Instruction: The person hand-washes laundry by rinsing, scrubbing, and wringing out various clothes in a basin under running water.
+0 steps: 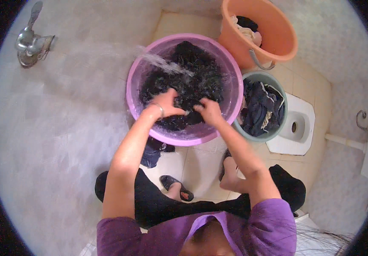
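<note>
A pink-purple plastic basin [185, 141] sits on the floor before me, holding wet black cloth [193, 60] in water. My left hand [168, 104], with a bracelet at the wrist, rests on the cloth with thumb and fingers spread. Close by, the slightly blurred fingers of my right hand [210, 111] are bent against the same cloth; whether they grip a fold is unclear. A stream of water [168, 65] pours into the basin from the left, onto the cloth above my hands.
On the left wall is a metal tap [30, 43]. A grey-green tub [263, 137] with dark clothes and an orange bucket [278, 38] with cloth stand right of the basin. Beyond the tub lies a squat toilet [303, 128]. Dark cloth [153, 153] lies under the basin's near edge.
</note>
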A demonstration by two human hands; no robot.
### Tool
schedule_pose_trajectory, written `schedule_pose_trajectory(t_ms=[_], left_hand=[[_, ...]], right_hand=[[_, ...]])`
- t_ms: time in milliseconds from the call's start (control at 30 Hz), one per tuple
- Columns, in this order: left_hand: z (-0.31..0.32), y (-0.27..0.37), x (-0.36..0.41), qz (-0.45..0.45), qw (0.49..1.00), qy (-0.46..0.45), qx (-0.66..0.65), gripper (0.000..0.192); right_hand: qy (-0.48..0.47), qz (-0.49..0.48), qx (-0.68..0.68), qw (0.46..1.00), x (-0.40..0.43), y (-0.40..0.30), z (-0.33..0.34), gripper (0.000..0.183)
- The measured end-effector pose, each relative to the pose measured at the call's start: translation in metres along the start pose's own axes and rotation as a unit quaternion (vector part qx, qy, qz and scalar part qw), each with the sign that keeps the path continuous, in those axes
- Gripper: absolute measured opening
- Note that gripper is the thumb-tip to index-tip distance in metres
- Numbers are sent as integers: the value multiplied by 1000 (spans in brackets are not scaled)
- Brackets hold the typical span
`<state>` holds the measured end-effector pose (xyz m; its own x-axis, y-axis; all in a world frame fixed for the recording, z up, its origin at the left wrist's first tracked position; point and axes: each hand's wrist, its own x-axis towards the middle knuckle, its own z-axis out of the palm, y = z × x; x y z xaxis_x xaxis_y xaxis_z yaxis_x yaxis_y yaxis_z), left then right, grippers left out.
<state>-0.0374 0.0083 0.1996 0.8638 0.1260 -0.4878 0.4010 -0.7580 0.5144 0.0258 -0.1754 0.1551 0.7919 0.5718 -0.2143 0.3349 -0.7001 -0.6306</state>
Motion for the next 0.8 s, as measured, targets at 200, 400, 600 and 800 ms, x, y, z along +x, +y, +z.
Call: schedule_pose_trajectory(t_ms=[200, 400, 600, 800], left_hand=[[7, 48, -1, 120, 928, 266, -233, 64], [-45, 51, -27, 208, 851, 437, -204, 27], [-89, 74, -60, 230, 860, 402, -214, 14], [-143, 40, -68, 239, 626, 67, -740, 26]], right_hand=[[-36, -21, 261, 965, 21, -100, -105, 44], [-98, -122, 455, 877, -15, -191, -214, 19], [-167, -163, 548, 804, -61, -241, -289, 21], [0, -139, 213, 967, -33, -177, -283, 26]])
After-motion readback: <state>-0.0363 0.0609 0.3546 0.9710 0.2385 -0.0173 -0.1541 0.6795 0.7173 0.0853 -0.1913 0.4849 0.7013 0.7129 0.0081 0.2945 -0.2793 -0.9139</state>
